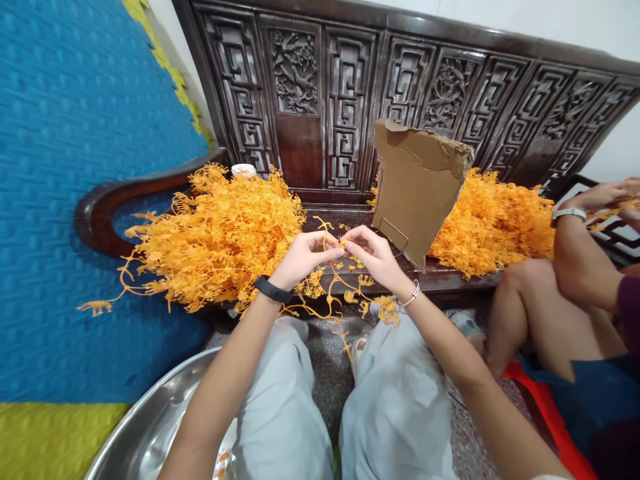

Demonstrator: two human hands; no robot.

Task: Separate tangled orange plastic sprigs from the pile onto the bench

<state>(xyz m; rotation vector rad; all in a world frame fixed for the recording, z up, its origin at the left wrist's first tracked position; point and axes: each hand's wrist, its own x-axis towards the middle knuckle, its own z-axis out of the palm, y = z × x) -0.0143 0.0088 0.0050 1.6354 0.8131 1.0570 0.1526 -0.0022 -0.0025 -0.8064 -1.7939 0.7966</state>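
Observation:
My left hand (307, 259) and my right hand (377, 259) meet at the middle of the view, thumbs and fingertips pinched together. Between them they grip an orange plastic sprue (331, 290), a thin branching runner with small moulded shapes on it. Its branches hang down between my knees. The exact piece at my fingertips is mostly covered by the fingers. Beside my left hand rises a big heap of the same orange sprues (225, 233). Loose small orange pieces (365, 280) lie on the dark wooden bench just beneath my hands.
A brown cardboard sheet (417, 190) stands upright on the bench, with a second orange heap (493, 223) behind it. A metal basin (150, 427) sits low at left. At right, a co-worker's hands (607, 197) hold orange strands. The carved bench back (345, 107) runs behind.

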